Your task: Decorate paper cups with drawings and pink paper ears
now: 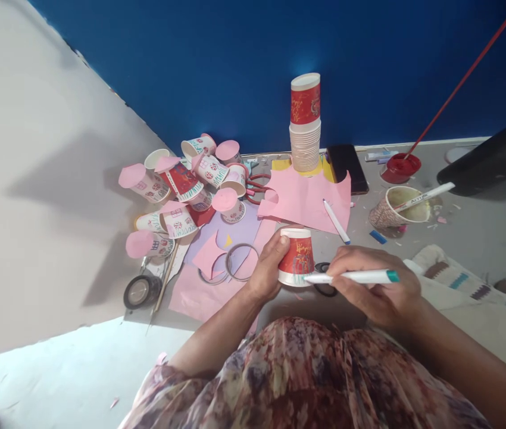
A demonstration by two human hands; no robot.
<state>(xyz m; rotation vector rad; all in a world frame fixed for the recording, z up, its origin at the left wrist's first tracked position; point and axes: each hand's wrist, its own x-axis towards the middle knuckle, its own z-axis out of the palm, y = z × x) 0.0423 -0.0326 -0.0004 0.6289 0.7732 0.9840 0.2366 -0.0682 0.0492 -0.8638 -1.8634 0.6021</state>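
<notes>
A red and white paper cup (296, 256) is upside down in my left hand (267, 265), with the thumb on its side near the top. My right hand (375, 283) grips a white marker (355, 277) with a green end. The marker's tip meets the white band at the cup's lower edge, where short green strokes show. Part of a drawing shows on the red side. Behind the cup lies a scalloped pink paper (311, 196), and a second marker (336, 221) rests across its edge.
Decorated cups with pink paper discs (181, 223) crowd the left. A tall cup stack (305, 119) stands by the blue wall, beside a phone (346, 170). To the right are a patterned cup (398, 208), a red paint pot (400, 168) and a black pole (494, 155). Tape rolls (139, 292) lie left.
</notes>
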